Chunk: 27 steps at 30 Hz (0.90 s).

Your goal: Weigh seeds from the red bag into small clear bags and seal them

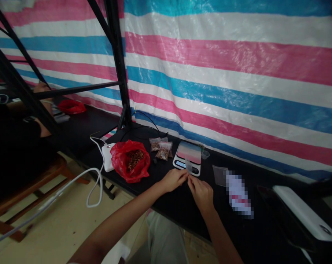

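Note:
Both my hands meet over the black table (182, 205), just in front of a small digital scale (188, 157). My left hand (173, 179) and my right hand (201, 193) pinch a small clear plastic bag (188, 165) between their fingertips, held upright above the scale's front edge. A red plastic bag (130, 160) lies open to the left, with brown dried pieces inside. Two small clear bags filled with the same brown pieces (162, 149) rest behind, left of the scale.
Empty clear bags (220, 175) and a blurred packet (239, 194) lie right of my hands. A white device with a cable (107, 157) sits by the red bag. Another person's arm (42, 110) shows at far left behind a black metal frame (119, 66). A white flat object (303, 212) lies at right.

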Motion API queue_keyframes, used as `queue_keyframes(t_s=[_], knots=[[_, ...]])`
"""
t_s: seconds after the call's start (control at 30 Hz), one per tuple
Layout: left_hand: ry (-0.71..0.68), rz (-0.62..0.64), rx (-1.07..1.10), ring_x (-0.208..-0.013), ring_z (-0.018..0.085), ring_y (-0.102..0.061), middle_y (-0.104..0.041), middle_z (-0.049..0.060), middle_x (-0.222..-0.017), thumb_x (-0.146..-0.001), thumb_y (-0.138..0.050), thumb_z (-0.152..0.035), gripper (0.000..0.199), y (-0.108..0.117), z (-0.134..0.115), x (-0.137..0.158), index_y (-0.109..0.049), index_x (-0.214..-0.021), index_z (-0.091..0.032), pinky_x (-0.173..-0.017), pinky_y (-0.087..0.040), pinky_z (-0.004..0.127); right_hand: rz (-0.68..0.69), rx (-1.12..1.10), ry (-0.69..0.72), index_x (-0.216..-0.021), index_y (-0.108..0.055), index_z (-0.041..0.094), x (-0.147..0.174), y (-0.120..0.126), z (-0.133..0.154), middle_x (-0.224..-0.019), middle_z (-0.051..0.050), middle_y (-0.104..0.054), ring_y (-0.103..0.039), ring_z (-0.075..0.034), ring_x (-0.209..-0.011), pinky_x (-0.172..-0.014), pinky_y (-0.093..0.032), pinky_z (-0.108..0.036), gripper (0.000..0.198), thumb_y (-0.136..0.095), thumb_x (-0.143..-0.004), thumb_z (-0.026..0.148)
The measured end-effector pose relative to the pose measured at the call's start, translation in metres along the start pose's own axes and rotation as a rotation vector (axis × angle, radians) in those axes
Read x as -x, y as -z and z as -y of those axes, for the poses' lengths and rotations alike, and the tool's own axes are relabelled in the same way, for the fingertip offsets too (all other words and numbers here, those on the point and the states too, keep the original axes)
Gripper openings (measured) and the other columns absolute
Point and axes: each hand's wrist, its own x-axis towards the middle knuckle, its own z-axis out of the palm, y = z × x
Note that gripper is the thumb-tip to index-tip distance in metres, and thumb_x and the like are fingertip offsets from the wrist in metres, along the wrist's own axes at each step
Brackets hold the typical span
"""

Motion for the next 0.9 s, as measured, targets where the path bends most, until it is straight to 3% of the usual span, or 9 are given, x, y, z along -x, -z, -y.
queue_keyframes(t_s=[0.17, 0.4, 0.47, 0.57, 0.7, 0.8, 0.9], knots=[[-0.071, 0.043, -0.097, -0.056, 0.007, -0.048, -0.053, -0.003, -0.064, -0.087, -0.038, -0.025, 0.018, -0.002, 0.002, 0.003, -0.054, -0.085, -0.016, -0.056, -0.033, 0.016, 0.007, -0.085, -0.038, -0.078, -0.065, 0.015, 0.004, -0.004, 0.002, -0.06, -0.002, -0.066, -0.057, -0.009, -0.048, -0.056, -0.038, -0.022, 0.025, -0.044, -0.088, 0.022], [-0.113, -0.014, -0.069, -0.06, 0.009, -0.05, -0.054, -0.001, -0.066, -0.086, -0.04, -0.022, 0.017, -0.016, 0.002, 0.002, -0.052, -0.077, -0.016, -0.058, -0.034, 0.018, -0.021, -0.164, -0.441, -0.083, -0.066, 0.015, 0.008, 0.0, -0.017, -0.057, -0.001, -0.063, -0.056, -0.011, -0.046, -0.049, -0.041, -0.022, 0.028, -0.045, -0.086, 0.033], [-0.055, -0.063, -0.087, -0.06, 0.01, -0.052, -0.055, -0.001, -0.066, -0.087, -0.038, -0.025, 0.018, -0.019, 0.0, 0.0, -0.053, -0.081, -0.017, -0.058, -0.035, 0.019, -0.028, -0.165, -0.399, -0.084, -0.066, 0.017, 0.011, 0.0, -0.019, -0.063, -0.002, -0.066, -0.058, -0.012, -0.048, -0.051, -0.043, -0.023, 0.025, -0.047, -0.085, 0.032], [0.035, -0.106, -0.093, -0.059, 0.012, -0.054, -0.056, 0.0, -0.065, -0.088, -0.038, -0.031, 0.02, -0.019, -0.001, -0.003, -0.052, -0.092, -0.018, -0.056, -0.036, 0.02, -0.031, -0.175, -0.221, -0.09, -0.066, 0.018, 0.013, -0.002, -0.014, -0.076, -0.004, -0.07, -0.062, -0.012, -0.057, -0.059, -0.046, -0.024, 0.018, -0.05, -0.084, 0.024], [0.021, -0.074, -0.112, -0.06, 0.012, -0.055, -0.058, 0.001, -0.071, -0.088, -0.033, -0.025, 0.021, -0.02, -0.001, -0.004, -0.048, -0.1, -0.017, -0.058, -0.038, 0.021, -0.037, -0.142, -0.065, -0.098, -0.063, 0.018, 0.011, -0.001, -0.006, -0.083, -0.003, -0.071, -0.062, -0.011, -0.06, -0.063, -0.045, -0.023, 0.019, -0.052, -0.083, 0.018], [0.0, -0.032, -0.126, -0.065, 0.014, -0.057, -0.059, 0.002, -0.076, -0.088, -0.033, -0.026, 0.02, -0.02, -0.002, -0.004, -0.047, -0.099, -0.018, -0.061, -0.04, 0.022, -0.031, -0.074, -0.074, -0.098, -0.062, 0.017, 0.008, 0.002, -0.005, -0.083, -0.002, -0.071, -0.061, -0.01, -0.06, -0.063, -0.043, -0.023, 0.018, -0.052, -0.083, 0.02], [0.055, -0.072, -0.111, -0.07, 0.015, -0.058, -0.058, 0.002, -0.077, -0.089, -0.031, -0.025, 0.018, -0.018, -0.004, -0.005, -0.047, -0.094, -0.018, -0.066, -0.044, 0.025, -0.03, 0.062, -0.192, -0.081, -0.063, 0.018, 0.007, 0.004, -0.007, -0.063, 0.0, -0.066, -0.056, -0.011, -0.05, -0.056, -0.038, -0.025, 0.013, -0.052, -0.083, 0.025]])
